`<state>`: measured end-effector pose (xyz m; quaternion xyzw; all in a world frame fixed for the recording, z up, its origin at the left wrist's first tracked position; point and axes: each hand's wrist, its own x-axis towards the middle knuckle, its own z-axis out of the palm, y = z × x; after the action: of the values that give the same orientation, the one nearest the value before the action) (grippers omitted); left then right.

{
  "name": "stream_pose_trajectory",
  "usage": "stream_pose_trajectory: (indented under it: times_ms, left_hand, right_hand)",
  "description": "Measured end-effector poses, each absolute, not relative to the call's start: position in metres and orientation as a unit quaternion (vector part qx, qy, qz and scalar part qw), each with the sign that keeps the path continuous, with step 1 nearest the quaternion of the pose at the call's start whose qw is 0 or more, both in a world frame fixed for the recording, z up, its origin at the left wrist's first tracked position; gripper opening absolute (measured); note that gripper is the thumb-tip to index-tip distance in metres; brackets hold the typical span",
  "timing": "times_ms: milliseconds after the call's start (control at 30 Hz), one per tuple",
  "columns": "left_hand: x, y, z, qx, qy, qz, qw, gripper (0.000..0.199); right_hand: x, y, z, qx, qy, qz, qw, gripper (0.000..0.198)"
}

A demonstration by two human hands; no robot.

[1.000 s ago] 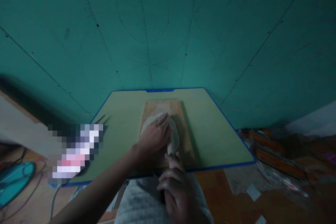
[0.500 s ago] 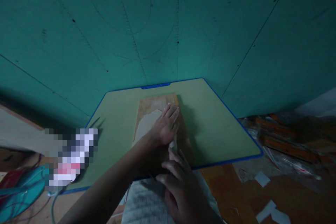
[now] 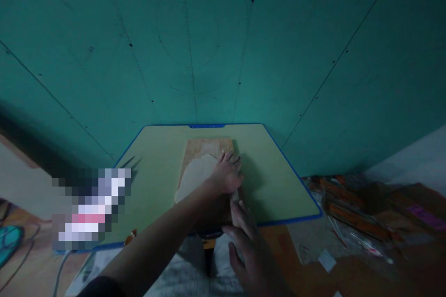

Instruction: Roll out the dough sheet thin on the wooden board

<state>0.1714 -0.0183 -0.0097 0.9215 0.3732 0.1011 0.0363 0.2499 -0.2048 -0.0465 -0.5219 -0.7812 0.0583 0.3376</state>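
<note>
A thin pale sheet, like rolled-out dough or clay, lies flat on a wooden board. My left hand rests on the right side of the sheet, palm down with fingers stretched forward. Below it, a narrow pale edge runs toward my right hand, whose fingertips touch it. The right fingers are extended and the thumb is apart from them. What lies under both palms is hidden. My left forearm covers the near part of the sheet.
The board sits on a pale green, blue-edged tabletop against a green wall. A blurred-out object with a cable lies at the left, near a thin dark pointed tool. Plastic-wrapped orange packages lie on the floor at right.
My view has tilted up and shifted slightly, so the tabletop appears lower. Both hands keep nearly the same place over the right side of the sheet.
</note>
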Motion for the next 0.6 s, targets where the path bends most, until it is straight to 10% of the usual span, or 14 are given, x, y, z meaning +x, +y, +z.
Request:
stream_pose_trajectory:
  times_ms: [600]
  left_hand:
    - [0.138,-0.013,-0.017,0.924,0.356,0.131,0.036,0.043]
  right_hand:
    - [0.225,-0.192,-0.044,-0.502,-0.783,0.075,0.359,0.041]
